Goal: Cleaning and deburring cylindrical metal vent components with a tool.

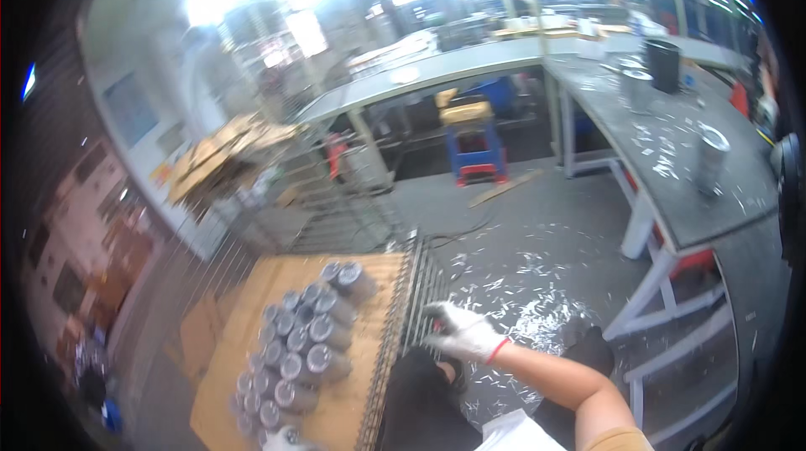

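Observation:
Several grey metal cylinders (298, 338) stand close together on a tan board (374, 350) inside a wire-mesh cage (411, 296). My right hand (470, 335), in a white glove with a red cuff, hovers near the cage's right side. Its fingers are apart and curved, with nothing visible between them. At the lower edge of the picture, a small part of my white-gloved left hand (285, 439) shows by the nearest cylinders. The frame cuts off most of it, so its grip is hidden.
A dark-topped workbench (701, 207) on the right carries a metal cylinder (712, 157), a dark container (662, 65) and shavings. More shavings (537, 312) litter the floor. A blue-and-red stool (477, 144) stands ahead. Flattened cardboard (222, 157) is stacked at the left.

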Demonstrator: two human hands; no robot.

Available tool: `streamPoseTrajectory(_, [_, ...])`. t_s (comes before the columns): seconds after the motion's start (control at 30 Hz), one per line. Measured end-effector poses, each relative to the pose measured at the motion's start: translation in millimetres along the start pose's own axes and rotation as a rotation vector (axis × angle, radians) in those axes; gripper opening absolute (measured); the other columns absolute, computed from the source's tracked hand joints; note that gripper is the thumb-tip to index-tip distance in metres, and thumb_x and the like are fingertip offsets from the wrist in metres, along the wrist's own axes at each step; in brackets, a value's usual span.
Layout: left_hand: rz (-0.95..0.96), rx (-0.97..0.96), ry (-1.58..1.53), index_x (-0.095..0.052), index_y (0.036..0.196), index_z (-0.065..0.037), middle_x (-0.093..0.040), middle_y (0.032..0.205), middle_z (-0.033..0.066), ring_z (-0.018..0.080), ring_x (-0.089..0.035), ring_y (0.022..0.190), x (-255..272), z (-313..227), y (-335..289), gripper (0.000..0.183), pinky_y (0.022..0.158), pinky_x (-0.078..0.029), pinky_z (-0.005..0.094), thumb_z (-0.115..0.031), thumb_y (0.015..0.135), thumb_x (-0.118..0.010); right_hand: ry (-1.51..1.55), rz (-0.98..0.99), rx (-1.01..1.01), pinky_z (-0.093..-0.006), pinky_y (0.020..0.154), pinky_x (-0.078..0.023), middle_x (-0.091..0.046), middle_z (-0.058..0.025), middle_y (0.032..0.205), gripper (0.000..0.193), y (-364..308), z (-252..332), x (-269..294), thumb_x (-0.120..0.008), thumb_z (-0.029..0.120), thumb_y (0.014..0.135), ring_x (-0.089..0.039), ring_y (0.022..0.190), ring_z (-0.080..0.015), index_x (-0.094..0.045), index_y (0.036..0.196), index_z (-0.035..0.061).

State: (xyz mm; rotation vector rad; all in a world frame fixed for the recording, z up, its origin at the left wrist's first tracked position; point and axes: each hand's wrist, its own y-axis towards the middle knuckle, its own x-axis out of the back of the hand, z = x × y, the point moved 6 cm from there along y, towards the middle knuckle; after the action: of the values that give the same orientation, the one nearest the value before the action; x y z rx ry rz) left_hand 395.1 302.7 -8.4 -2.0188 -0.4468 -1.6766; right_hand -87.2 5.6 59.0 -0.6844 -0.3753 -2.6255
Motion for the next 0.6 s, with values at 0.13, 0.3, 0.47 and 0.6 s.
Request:
streamPoseTrajectory(0.13, [0.076, -0.116, -0.089, -0.069, 0.125, -0.017, -0.058, 0.137, 0.0188, 0.0371, -0.067, 0.110, 39, -97, 21, 0.072, 0.094, -0.056, 0.0448, -0.046, 0.064, -0.093, 0.125, -0.048, -0.060, -0.0349, 0.105, -0.053, -0.069, -0.0096, 0.133, 0.064, -24, -21, 4, -0.079, 0.040, 0.088, -0.068, 0.118, -0.0248, -0.057, 0.143, 0.0152])
streamPoseTrajectory(0.3, [-0.307, -0.390, -0.044, -0.077, 0.113, -0.021, -0.061, 0.106, 0.0157, 0.0316, -0.067, 0.094, 114, -263, 2, 0.073, 0.083, -0.059, 0.0417, -0.037, 0.045, -0.097, 0.219, 0.163, 0.017, -0.0347, 0.095, -0.056, -0.066, -0.0119, 0.136, 0.075, -32, 30, 0, -0.081, 0.037, 0.088, -0.069, 0.109, -0.0234, -0.047, 0.151, 0.0135])
streamPoseTrajectory(0.47, [-0.459, -0.958, -0.090, -0.073, 0.118, -0.019, -0.060, 0.097, 0.0160, 0.0363, -0.063, 0.083, 133, -440, -14, 0.072, 0.075, -0.053, 0.0497, -0.031, 0.049, -0.089, -0.059, -0.205, 0.378, -0.0457, 0.115, -0.045, -0.052, -0.0279, 0.150, 0.093, -39, 54, 25, -0.085, 0.022, 0.076, -0.053, 0.137, -0.0433, -0.039, 0.153, -0.0037])
streamPoseTrajectory(0.6, [-0.382, -1.232, -0.244, -0.066, 0.131, -0.020, -0.061, 0.099, 0.0151, 0.0372, -0.063, 0.088, 120, -539, -38, 0.082, 0.077, -0.051, 0.0499, -0.029, 0.052, -0.086, -0.104, -0.696, 0.561, -0.0511, 0.116, -0.043, -0.047, -0.0309, 0.153, 0.106, -47, -4, 53, -0.091, 0.023, 0.066, -0.048, 0.141, -0.0477, -0.035, 0.153, -0.0018])
